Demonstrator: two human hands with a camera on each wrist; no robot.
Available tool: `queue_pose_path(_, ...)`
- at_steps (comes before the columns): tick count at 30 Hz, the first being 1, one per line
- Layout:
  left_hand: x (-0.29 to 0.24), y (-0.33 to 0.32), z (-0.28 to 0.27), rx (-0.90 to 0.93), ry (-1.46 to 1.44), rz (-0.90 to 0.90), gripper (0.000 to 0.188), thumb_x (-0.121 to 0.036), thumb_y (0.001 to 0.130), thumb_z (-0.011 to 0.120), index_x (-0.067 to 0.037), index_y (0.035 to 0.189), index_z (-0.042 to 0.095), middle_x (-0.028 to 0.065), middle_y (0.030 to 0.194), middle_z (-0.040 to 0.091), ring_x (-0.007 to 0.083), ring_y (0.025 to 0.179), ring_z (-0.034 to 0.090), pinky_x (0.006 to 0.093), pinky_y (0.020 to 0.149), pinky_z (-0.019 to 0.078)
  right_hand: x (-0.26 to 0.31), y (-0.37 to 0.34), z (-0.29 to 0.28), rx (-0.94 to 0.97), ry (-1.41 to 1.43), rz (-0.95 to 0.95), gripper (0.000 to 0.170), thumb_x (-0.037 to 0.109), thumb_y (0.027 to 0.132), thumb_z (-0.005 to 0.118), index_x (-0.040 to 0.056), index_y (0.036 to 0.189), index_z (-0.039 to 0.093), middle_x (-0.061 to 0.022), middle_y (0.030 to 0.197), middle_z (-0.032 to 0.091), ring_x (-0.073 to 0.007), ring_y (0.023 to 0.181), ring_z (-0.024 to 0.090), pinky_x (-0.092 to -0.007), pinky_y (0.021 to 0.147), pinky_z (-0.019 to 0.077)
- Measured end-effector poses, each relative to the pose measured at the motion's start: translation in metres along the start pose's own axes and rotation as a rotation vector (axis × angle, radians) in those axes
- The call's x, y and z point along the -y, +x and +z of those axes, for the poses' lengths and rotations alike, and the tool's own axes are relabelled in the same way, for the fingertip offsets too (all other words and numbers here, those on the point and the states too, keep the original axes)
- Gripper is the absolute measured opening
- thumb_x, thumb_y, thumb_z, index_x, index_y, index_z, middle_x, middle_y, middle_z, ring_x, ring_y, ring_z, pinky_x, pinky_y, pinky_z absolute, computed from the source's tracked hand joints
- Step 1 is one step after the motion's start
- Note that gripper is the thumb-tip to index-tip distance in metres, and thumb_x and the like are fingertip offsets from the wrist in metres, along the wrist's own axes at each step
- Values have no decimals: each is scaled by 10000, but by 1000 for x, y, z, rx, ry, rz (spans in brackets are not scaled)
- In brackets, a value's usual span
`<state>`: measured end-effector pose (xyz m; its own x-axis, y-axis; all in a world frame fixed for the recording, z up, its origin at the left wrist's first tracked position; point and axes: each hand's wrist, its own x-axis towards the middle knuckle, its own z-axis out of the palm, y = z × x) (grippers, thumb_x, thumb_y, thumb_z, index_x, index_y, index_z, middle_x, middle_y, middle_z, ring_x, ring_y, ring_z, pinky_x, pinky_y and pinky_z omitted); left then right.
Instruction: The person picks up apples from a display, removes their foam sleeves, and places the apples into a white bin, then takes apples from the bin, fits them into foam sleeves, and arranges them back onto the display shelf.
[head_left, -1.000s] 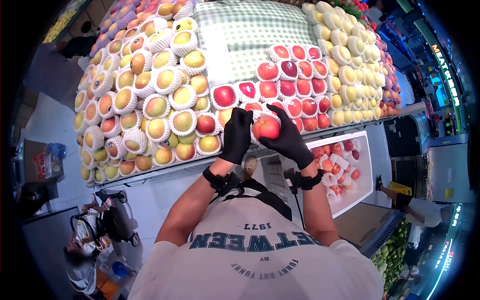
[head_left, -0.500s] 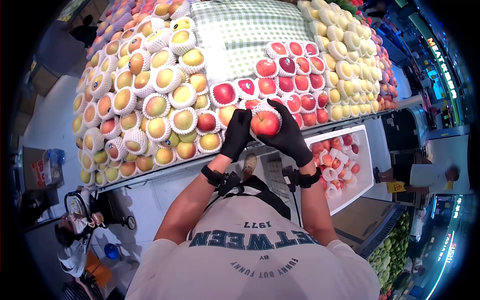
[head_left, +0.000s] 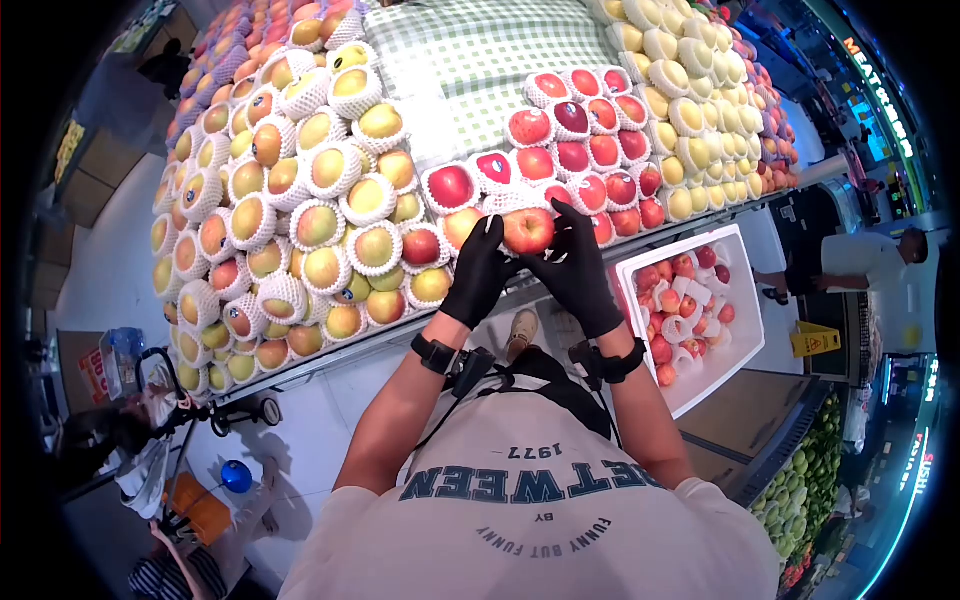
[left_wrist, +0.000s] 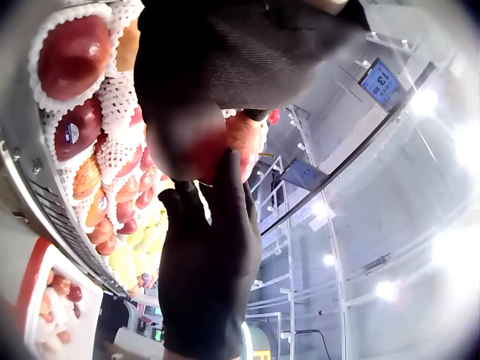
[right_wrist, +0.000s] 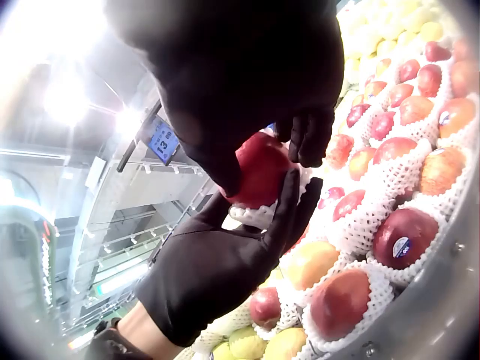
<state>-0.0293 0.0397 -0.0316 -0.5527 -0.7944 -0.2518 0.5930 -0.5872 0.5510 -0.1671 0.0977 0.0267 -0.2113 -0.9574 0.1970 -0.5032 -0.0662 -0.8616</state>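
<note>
Both hands wear black gloves and hold a red apple (head_left: 528, 232) between them, just above the front rows of the fruit display. The left hand (head_left: 480, 275) grips its left side; in the right wrist view its fingers curve around the apple (right_wrist: 261, 171) and a white foam net (right_wrist: 259, 216) at its lower side. Around the other side, the right hand (head_left: 580, 280) holds with thumb and fingers. Nearest beyond the hands are red apples in foam nets (head_left: 533, 162). Part of the held apple (left_wrist: 246, 139) is hidden by the gloves in the left wrist view.
Netted yellow-red fruit (head_left: 318, 225) is piled at left, pale yellow fruit (head_left: 690, 110) at right. A green checked cloth (head_left: 480, 70) covers the display behind. A white foam box (head_left: 745, 330) with apples and loose nets stands below right. A stroller (head_left: 185, 400) is at lower left.
The apple has tilted between the hands and sits higher against the display, its stem end now showing. The left fingers have straightened somewhat along its side. The head view has shifted slightly.
</note>
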Motion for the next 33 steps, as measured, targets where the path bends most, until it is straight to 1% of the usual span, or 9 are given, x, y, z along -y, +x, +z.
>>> queue_pose_path(3, 7, 0, 1, -19, 36, 42, 428, -375, 999, 449, -25, 1244, 439, 139, 1218, 546, 270, 1066, 604, 425, 888, 520, -6, -6, 5, -49, 119, 13, 742, 118, 683, 837, 26, 1293, 426, -112, 1160, 499, -175, 997, 553, -302, 784, 496)
queue_pose_path(5, 16, 1, -5, -44, 670, 265, 336, -304, 972, 506, -40, 1178, 500, 92, 1099, 574, 213, 952, 610, 360, 792, 514, -6, -7, 2, -25, 86, -8, 722, 131, 673, 836, 12, 1261, 435, -154, 1168, 523, -235, 1056, 562, -341, 823, 499)
queue_pose_path(8, 11, -13, 28, -90, 328, 70, 227, -225, 980, 485, -50, 1108, 555, 38, 975, 586, 188, 881, 609, 316, 717, 502, -27, -8, -5, 40, -48, -126, 706, 153, 664, 829, 6, 1239, 447, -190, 1172, 541, -306, 1076, 575, -372, 867, 491)
queue_pose_path(11, 20, -9, 23, 24, 1478, 651, 242, -224, 980, 490, -35, 1117, 554, 30, 994, 582, 180, 897, 607, 309, 723, 504, -31, -8, -22, 52, 43, -4, 706, 153, 653, 847, 28, 1226, 455, -136, 1118, 573, -235, 1059, 585, -353, 884, 486)
queue_pose_path(16, 28, -1, 58, -101, -65, -51, 473, 92, 717, 710, 30, 1159, 554, 147, 1173, 528, 263, 1056, 566, 359, 856, 536, -53, -18, -60, -68, 190, 79, 681, 208, 674, 853, 21, 1209, 476, -110, 1103, 599, -188, 1027, 594, -330, 877, 496)
queue_pose_path(19, 52, 6, 66, 34, 530, 147, 416, -46, 842, 645, 16, 1232, 515, 141, 1210, 516, 260, 1113, 550, 393, 875, 544, -53, -24, -100, 34, 255, 187, 693, 216, 673, 856, 16, 1221, 483, -94, 1119, 599, -167, 1027, 591, -321, 875, 500)
queue_pose_path(23, 78, 16, 85, 112, 170, -115, 410, -163, 927, 579, 9, 1284, 478, 144, 1255, 503, 263, 1153, 536, 407, 887, 547, -83, -38, -133, 58, 372, 233, 674, 163, 685, 836, 20, 1249, 495, -77, 1162, 596, -149, 1059, 574, -311, 919, 484)
queue_pose_path(26, 105, 21, 99, 368, 889, -13, 435, -256, 983, 468, -9, 1339, 430, 142, 1315, 487, 279, 1160, 549, 433, 928, 524, -102, -55, -153, 26, 379, 303, 666, 202, 717, 820, 4, 1255, 481, -80, 1176, 585, -149, 1077, 559, -302, 928, 470)
queue_pose_path(33, 153, 16, 132, 337, 542, -471, 460, -265, 982, 466, -57, 1384, 386, 132, 1318, 511, 297, 1147, 570, 439, 929, 495, -155, -97, -199, -130, 376, 436, 625, 349, 729, 799, 3, 1154, 498, -69, 915, 590, -123, 750, 613, -255, 614, 495)
